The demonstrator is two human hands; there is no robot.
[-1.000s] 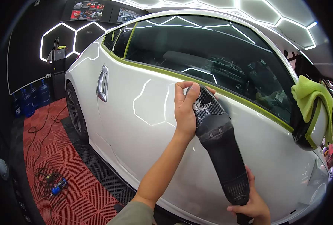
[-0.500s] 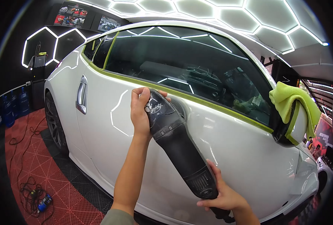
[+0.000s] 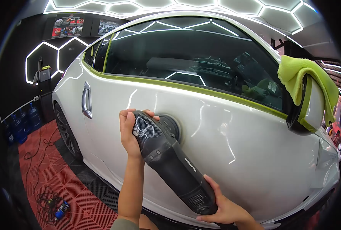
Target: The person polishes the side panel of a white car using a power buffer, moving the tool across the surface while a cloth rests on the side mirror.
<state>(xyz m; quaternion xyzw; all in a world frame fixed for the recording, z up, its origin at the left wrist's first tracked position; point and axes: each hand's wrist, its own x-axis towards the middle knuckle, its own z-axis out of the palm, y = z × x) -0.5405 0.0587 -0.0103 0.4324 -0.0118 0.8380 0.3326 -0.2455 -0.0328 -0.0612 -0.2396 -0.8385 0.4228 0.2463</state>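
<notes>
A black car polisher [image 3: 178, 165] slants across the middle of the view, its round pad [image 3: 169, 127] against the white car door [image 3: 235, 153]. My left hand [image 3: 131, 134] is wrapped round the polisher's patterned head. Lower right, my right hand [image 3: 228, 207] grips the rear end of the body near the vents. Green masking tape [image 3: 193, 90] runs along the lower edge of the side window [image 3: 186, 57]. To the left is the chrome door handle [image 3: 87, 100].
A yellow-green cloth [image 3: 308, 78] drapes over the taped side mirror [image 3: 312, 107] on the right. Cables [image 3: 44, 203] and a blue-and-black tool [image 3: 62, 210] lie on the red floor tiles [image 3: 86, 209]. Blue water bottles [image 3: 23, 122] stand by the back wall.
Both hands and the polisher have moved down and left across the door, away from the taped window edge. The camera view has shifted slightly. The grip is the same.
</notes>
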